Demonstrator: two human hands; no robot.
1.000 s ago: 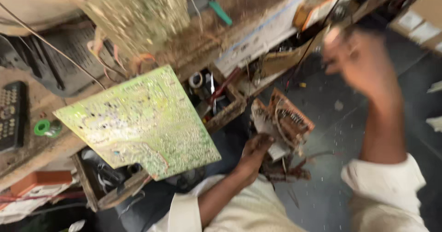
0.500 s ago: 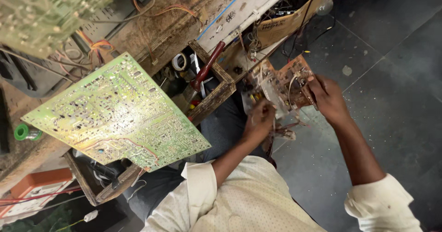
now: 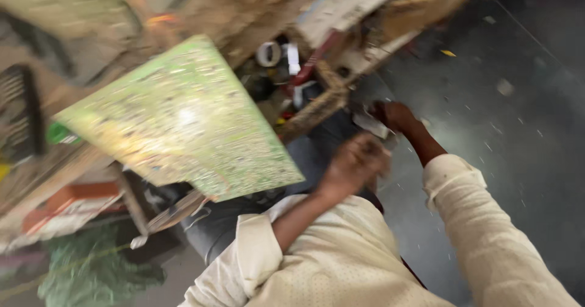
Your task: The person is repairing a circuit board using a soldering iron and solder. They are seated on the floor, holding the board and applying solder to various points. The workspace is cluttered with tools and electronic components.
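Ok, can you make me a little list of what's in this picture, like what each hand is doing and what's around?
view: blurred, looking down from the head
left hand: raised in front of the body, grip unclear
right hand: against a pale small part, grip unclear
big thing: green circuit board, tilted, left of the hands
behind: cluttered wooden bench with a tape roll
floor: dark, speckled
sleeves: cream

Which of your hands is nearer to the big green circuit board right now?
Left. The left hand hangs just past the green circuit board's lower right corner; the right hand is farther right, over the dark floor.
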